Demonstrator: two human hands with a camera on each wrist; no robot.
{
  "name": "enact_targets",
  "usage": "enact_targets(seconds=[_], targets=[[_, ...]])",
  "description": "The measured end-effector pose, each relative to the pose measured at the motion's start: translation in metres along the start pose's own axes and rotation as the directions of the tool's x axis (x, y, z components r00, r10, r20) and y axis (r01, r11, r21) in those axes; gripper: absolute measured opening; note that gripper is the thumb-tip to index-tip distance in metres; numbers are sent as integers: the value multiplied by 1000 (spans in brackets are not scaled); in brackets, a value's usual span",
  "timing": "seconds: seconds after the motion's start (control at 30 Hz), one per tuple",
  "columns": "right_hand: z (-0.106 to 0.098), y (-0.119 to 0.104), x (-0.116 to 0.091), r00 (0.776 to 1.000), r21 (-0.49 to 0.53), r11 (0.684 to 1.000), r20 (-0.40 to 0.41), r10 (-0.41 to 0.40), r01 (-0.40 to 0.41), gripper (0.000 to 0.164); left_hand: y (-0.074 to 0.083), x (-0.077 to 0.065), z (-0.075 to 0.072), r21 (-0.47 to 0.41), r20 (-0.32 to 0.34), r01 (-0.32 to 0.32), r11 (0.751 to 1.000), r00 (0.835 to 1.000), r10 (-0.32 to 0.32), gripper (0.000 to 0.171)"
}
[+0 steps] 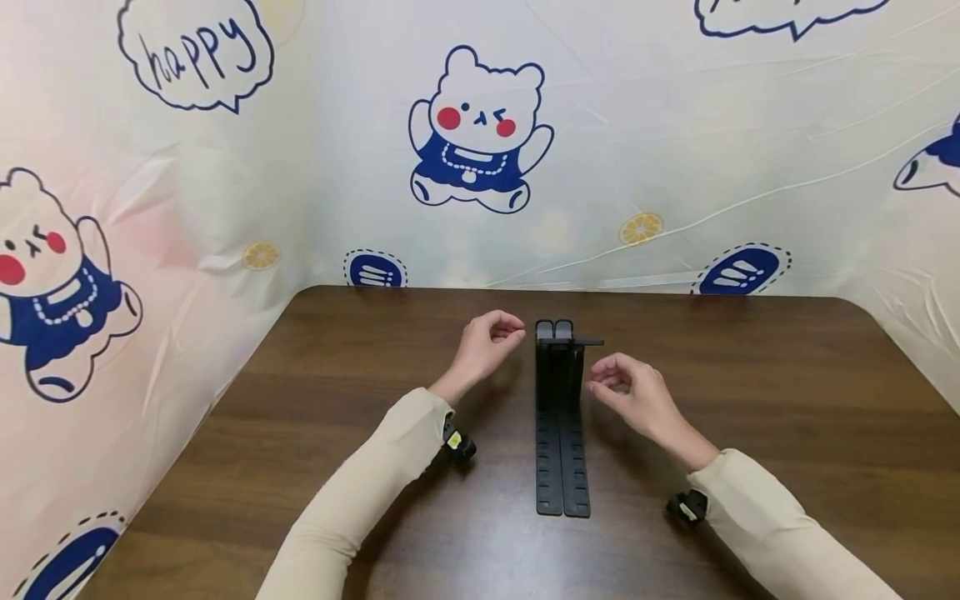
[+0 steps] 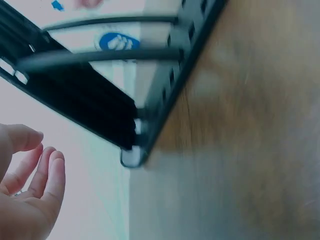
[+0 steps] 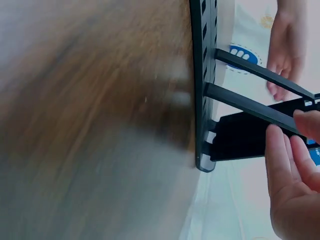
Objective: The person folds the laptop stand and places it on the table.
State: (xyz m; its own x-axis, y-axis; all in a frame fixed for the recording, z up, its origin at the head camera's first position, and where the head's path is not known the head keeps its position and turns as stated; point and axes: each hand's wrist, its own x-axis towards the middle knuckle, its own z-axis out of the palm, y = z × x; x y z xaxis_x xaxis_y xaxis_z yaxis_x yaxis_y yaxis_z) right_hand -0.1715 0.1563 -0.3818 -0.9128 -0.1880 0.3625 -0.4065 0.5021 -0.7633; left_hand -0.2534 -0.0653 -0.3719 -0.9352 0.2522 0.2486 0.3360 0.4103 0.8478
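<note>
A black folding stand (image 1: 558, 383) is set up on the wooden table. Two slotted base rails (image 1: 550, 471) run side by side towards the near edge, and a dark panel rises at a slant from their far part. Two thin struts (image 3: 250, 106) link the rails and the panel in the right wrist view. My left hand (image 1: 486, 340), fingers loosely bent and holding nothing, hovers left of the stand's top. On the other side, my right hand (image 1: 637, 392) has its fingertips close by the panel's edge; in the right wrist view they overlap a strut's end.
The brown table (image 1: 337, 400) extends all round the stand. A pale printed cloth (image 1: 337, 150) with cartoon bears hangs behind and at both sides. Each wrist carries a small black camera, one at the left cuff (image 1: 459, 443) and one at the right cuff (image 1: 687, 507).
</note>
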Motion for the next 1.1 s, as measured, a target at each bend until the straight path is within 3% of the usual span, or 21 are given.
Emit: enact_targets(seconds=[0.17, 0.4, 0.67, 1.1], targets=[[8, 5, 7, 998, 88, 996, -55, 14, -9, 19, 11, -21, -2, -75, 62, -25, 997, 998, 30, 12], [14, 4, 6, 997, 72, 996, -64, 48, -43, 23, 18, -38, 2, -125, 127, -56, 991, 989, 72, 14], [17, 6, 7, 997, 5, 1000, -82, 12, -12, 19, 23, -38, 8, -98, 110, -122, 988, 985, 132, 15], [15, 0, 12, 1000, -60, 998, -25, 10, -11, 16, 20, -36, 17, -32, 32, -133, 991, 990, 134, 15]])
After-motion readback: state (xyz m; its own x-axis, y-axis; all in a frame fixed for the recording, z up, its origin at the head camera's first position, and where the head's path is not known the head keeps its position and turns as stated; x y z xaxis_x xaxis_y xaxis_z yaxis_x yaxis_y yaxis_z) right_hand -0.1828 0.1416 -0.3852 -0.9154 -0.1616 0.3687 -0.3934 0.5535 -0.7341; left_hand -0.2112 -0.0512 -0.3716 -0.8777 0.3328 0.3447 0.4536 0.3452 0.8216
